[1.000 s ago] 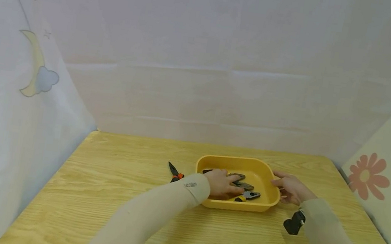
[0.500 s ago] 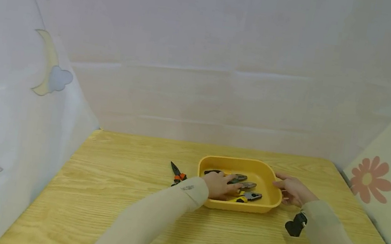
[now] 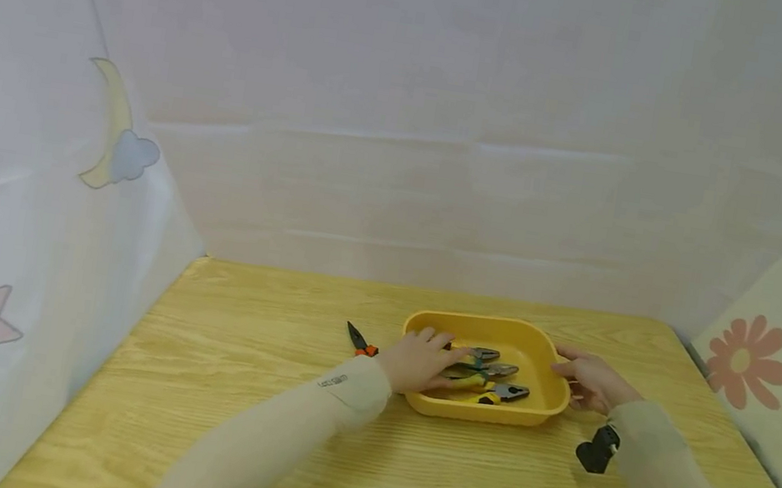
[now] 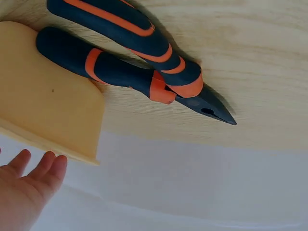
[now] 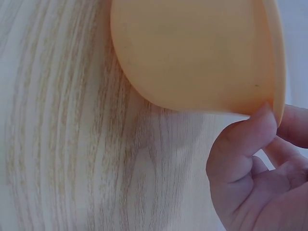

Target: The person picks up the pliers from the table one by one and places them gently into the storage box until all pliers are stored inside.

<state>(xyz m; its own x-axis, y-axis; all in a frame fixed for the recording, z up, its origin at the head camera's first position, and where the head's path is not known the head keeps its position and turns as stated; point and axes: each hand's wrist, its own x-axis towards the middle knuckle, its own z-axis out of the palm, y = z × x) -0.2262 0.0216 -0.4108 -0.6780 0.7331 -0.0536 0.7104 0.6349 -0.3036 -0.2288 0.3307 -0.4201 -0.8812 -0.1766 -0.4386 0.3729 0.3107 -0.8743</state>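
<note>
Several pliers lie in a yellow plastic tray [image 3: 544,372]. Nearest me is a pair with yellow-and-black handles [image 3: 488,398]; behind it are other pliers [image 3: 499,370], their handles partly hidden. My left hand [image 3: 415,360] reaches over the tray's left rim with fingers extended above the handles, gripping nothing visible. On the table left of the tray lie black-and-orange needle-nose pliers [image 4: 163,90], partly covered by my left hand and sleeve in the head view. At the right end, my right hand [image 5: 260,173] pinches the tray rim between thumb and fingers.
The wooden table [image 3: 255,342] runs out on both sides of the tray and in front of it. A pale cloth wall [image 3: 398,194] rises behind, with printed cloth [image 3: 94,250] on the left. A black device [image 3: 598,450] hangs at my right wrist.
My left hand has drawn left from deep in the tray to its left rim, uncovering more of the pliers' handles. My right hand stays on the rim. The head view has shifted slightly.
</note>
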